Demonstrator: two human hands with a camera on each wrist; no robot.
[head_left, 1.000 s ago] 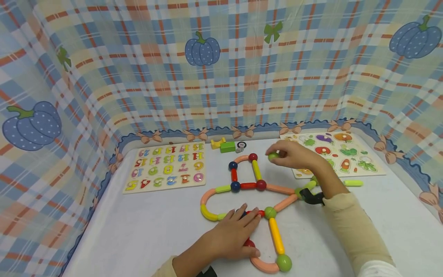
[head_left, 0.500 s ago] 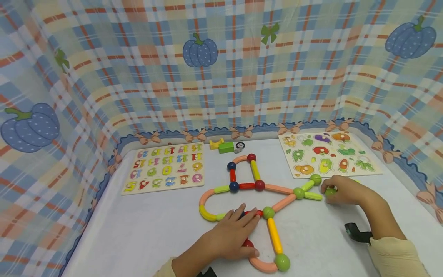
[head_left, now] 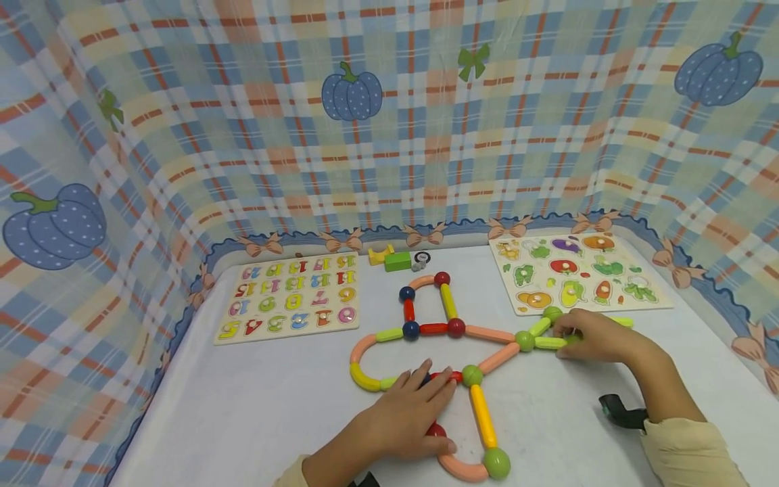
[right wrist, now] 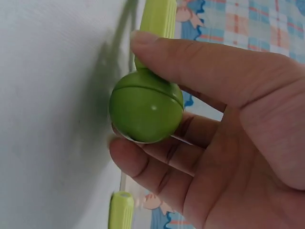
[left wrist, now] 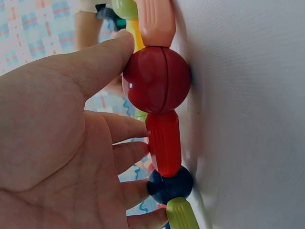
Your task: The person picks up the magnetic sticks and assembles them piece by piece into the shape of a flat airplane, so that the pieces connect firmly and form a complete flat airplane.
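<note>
My right hand [head_left: 599, 336] curls its thumb and fingers around a green ball [right wrist: 145, 107]. This ball sits at the end of a short light-green rod [head_left: 550, 343], which runs to another green ball [head_left: 525, 340] in the layout of magnetic rods and balls. My left hand [head_left: 409, 416] lies with its fingers stretched over the layout's near part. In the left wrist view its thumb touches a dark red ball [left wrist: 156, 79], and its fingertips lie along a red rod [left wrist: 164, 143] and a dark blue ball [left wrist: 170, 184]. The hand partly covers these pieces in the head view.
A number puzzle board [head_left: 289, 297] lies at the back left, a vegetable puzzle board [head_left: 581, 274] at the back right. Small yellow and green blocks [head_left: 398, 261] stand at the back. Near the right hand lies a loose light-green rod [head_left: 622, 321]. Plaid curtain [head_left: 389, 162] surrounds the table.
My right hand has carried the green ball rightward and toward me from above the table, then slightly left onto the light-green rod's end. The left hand has stayed in place.
</note>
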